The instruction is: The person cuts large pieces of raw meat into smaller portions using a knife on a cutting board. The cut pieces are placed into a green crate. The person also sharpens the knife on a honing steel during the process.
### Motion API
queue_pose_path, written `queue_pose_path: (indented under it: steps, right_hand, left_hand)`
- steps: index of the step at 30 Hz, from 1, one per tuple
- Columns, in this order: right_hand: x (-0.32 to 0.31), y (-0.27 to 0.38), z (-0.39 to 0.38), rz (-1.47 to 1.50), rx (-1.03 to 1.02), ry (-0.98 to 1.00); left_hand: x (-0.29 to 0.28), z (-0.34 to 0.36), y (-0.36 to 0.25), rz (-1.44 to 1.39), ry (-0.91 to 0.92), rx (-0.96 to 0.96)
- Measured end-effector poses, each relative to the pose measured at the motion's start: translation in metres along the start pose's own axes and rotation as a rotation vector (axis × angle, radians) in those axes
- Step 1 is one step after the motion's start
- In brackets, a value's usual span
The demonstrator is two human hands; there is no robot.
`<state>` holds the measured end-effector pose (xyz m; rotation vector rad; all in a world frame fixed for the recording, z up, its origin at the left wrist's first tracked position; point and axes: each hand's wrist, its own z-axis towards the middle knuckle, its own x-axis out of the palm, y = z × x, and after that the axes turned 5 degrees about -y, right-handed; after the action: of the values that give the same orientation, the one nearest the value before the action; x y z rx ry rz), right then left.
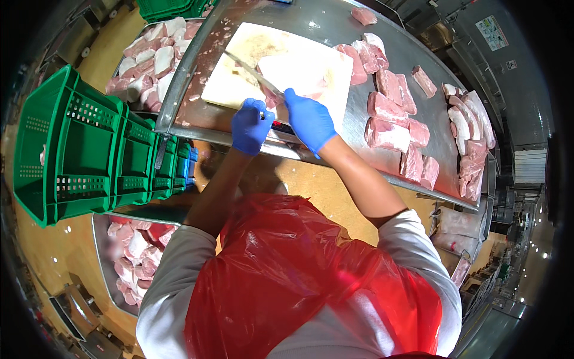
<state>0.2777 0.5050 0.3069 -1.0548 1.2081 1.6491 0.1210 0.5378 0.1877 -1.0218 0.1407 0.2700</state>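
In my right hand (309,121), blue-gloved, the handle of a knife (254,74) is gripped. Its long blade points to the far left, across a cutting board (230,87). On that white board lies a piece of pork (299,78), washed out by bright light, with the blade over its left side. My left hand (253,127), also gloved in blue, is closed at the board's near edge, beside the near end of the pork. Its fingers are curled, and what they hold, if anything, I cannot make out.
Cut pork chunks (387,107) lie right of the board on the steel table (335,24); longer pork strips (472,119) are piled at its right end. Green crates (84,143) stand at left. Metal bins hold more pork pieces (162,60), far left and near left (136,257).
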Motion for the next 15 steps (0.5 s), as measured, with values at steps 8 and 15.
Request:
queue_pose_path:
  steps: [8,15]
  right_hand:
    - [-0.005,-0.062,-0.057,-0.138,-0.031,0.226]
    - [-0.055,-0.096,-0.119,-0.229,0.077,0.23]
  left_hand:
    - [-0.001,-0.008,0.004,0.231,-0.049,0.128]
    - [0.01,-0.017,-0.057,0.112,0.042,0.136]
